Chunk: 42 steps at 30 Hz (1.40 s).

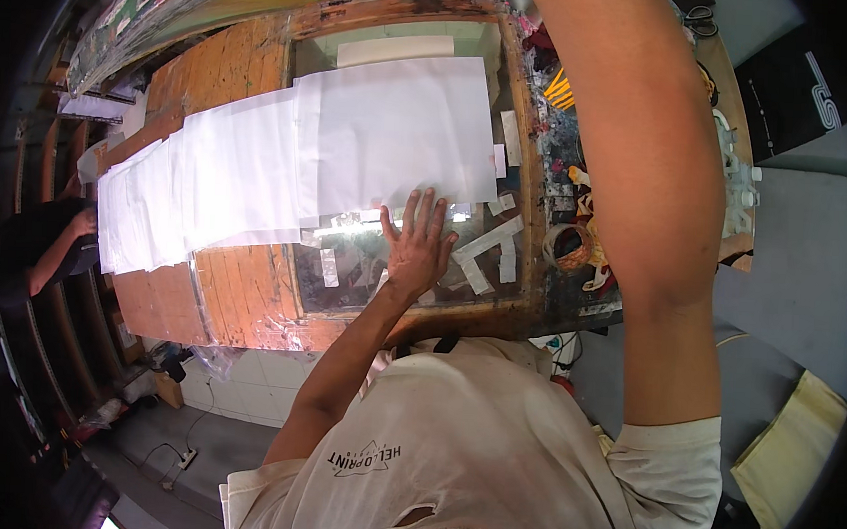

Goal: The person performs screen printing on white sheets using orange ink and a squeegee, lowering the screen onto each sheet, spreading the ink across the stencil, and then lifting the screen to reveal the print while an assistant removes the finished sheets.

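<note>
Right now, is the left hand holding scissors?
No, the left hand lies flat and open with fingers spread at the lower edge of a white paper sheet.

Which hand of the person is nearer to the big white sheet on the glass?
Left. The left hand lies flat at the near edge of the white sheet, touching it. The right arm reaches up past it; its hand is out of view.

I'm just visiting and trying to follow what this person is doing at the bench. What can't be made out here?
- Right hand: head view, the raised right arm runs off the top edge, so the hand and anything it holds are out of view.
- Under the left hand: its palm covers part of the glass panel at the edge of the white sheet.
- Person at the left rim: dark, bent by the fisheye.
</note>
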### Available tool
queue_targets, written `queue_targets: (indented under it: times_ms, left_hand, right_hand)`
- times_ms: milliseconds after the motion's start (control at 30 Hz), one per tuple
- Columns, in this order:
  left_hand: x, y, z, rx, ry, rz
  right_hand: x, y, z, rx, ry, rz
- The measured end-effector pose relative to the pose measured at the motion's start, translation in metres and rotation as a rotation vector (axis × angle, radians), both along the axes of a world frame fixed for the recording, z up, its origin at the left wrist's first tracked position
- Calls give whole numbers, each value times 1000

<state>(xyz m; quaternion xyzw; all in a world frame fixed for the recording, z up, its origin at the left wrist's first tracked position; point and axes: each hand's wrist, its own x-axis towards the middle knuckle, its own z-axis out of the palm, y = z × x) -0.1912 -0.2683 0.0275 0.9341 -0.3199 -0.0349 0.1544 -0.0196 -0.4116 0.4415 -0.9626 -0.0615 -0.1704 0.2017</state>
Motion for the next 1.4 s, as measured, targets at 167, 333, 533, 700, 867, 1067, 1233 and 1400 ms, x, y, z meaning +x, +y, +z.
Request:
queue_targets:
  times_ms: [167, 333, 533, 700, 867, 1067, 1233, 1400]
  left_hand:
    - [0, 0, 0, -26, 28, 0]
    - [0, -1, -1, 9, 25, -8]
    - [-1, -1, -7, 30, 7, -18]
    - [-2, 0, -7, 21, -30, -24]
    - [14, 12, 45, -282, 61, 106]
    - [16, 70, 152, -1421, 536, 358]
    - [-19, 91, 143, -1674, 1281, 806]
    - [-7, 88, 71, -1485, 1406, 1127]
  right_hand:
    - [8, 7, 0, 19, 93, -64]
    - [51, 25, 51, -114, 764, -179]
    - [39, -13, 14, -100, 303, 158]
    - [46, 11, 13, -187, 198, -9]
    - [33, 12, 1, -3, 234, -2]
    - [-66, 33, -147, -181, -374, 42]
    - [-139, 53, -274, -224, -7, 56]
    - [-122, 49, -331, -233, 72, 63]
